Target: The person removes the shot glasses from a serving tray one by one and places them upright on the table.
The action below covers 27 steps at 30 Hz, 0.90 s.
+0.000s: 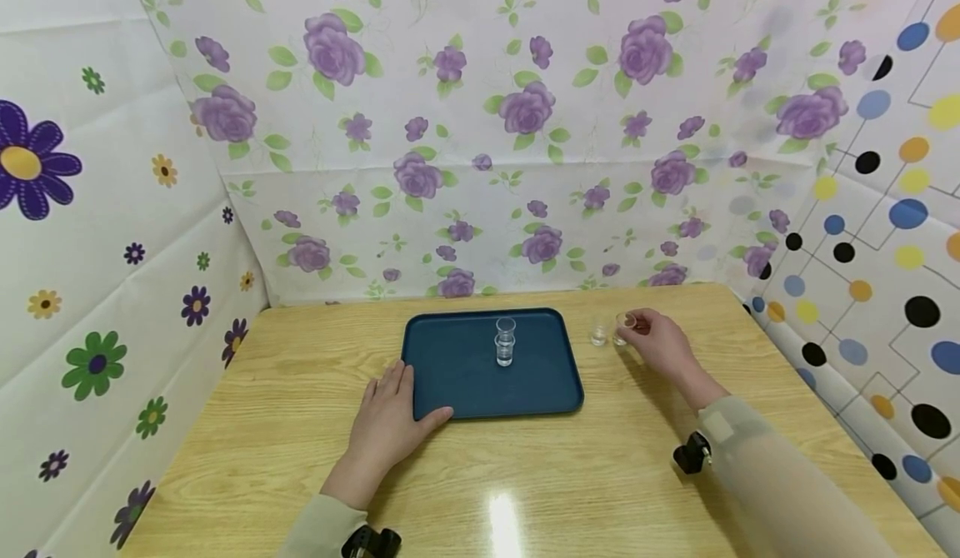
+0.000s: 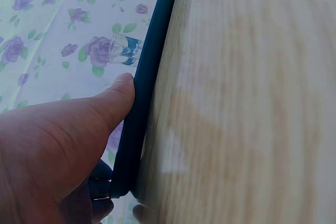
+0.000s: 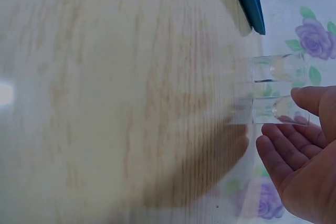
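Note:
Two clear glasses [image 1: 505, 343], one apparently stacked in the other, stand on a dark blue tray [image 1: 487, 415]. My left hand [image 1: 386, 425] rests at the tray's front left corner, fingers along the left side and thumb on the front rim; the left wrist view shows this thumb touching the tray [image 2: 142, 93]. Right of the tray, two small clear glasses stand side by side on the table. My right hand [image 1: 663, 348] has its thumb and fingers around the upper part of the right glass [image 3: 270, 110]; the left glass [image 3: 273, 68] stands free beside it.
The wooden table [image 1: 300, 358] backs onto a floral cloth [image 1: 480, 166], with patterned cloths at both sides. Small black devices are strapped at both wrists. The tray's corner [image 3: 257, 22] lies near the two small glasses in the right wrist view.

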### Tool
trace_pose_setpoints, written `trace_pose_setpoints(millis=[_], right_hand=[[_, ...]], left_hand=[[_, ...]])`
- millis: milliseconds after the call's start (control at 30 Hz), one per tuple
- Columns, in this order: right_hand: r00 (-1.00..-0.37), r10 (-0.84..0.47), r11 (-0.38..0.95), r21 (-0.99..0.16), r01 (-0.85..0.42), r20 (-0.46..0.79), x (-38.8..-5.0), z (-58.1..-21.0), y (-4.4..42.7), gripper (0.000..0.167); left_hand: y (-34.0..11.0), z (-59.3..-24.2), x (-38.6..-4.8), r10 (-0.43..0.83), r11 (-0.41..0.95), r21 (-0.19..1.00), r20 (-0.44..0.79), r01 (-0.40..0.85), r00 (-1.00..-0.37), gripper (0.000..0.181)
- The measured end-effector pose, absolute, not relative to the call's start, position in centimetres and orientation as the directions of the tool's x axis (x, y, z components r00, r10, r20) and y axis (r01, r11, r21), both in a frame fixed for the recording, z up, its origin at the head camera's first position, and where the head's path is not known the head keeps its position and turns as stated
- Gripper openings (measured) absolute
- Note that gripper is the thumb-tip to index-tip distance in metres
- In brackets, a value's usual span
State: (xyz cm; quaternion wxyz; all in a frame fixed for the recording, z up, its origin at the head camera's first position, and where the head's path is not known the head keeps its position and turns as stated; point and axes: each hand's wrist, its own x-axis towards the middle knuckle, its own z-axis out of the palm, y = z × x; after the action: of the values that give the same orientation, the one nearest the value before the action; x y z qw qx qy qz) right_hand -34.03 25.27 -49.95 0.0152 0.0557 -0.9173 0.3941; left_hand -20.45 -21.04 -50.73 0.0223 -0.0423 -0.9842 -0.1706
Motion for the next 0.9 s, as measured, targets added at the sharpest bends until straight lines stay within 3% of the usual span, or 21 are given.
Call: trace_pose_setpoints(millis=[267, 600, 900], right_hand=[[-0.993, -0.098, 0.676, -0.727, -0.119, 0.071, -34.0, -50.0, 25.1, 0.063], [-0.992, -0.117, 0.661, -0.743, -0.106, 0.038, -33.6, -49.4, 25.2, 0.085], [-0.982, -0.16, 0.676, -0.714, -0.182, 0.099, -32.4, -47.5, 24.3, 0.084]], left_hand=[[-21.0, -50.8, -20.6, 0.076, 0.938, 0.334, 0.053, 0.089, -0.996, 0.11], [-20.9, -50.8, -20.6, 0.074, 0.939, 0.332, 0.053, 0.087, -0.996, 0.11], [-21.0, -50.7, -20.6, 0.073, 0.936, 0.341, 0.056, 0.088, -0.996, 0.11]])
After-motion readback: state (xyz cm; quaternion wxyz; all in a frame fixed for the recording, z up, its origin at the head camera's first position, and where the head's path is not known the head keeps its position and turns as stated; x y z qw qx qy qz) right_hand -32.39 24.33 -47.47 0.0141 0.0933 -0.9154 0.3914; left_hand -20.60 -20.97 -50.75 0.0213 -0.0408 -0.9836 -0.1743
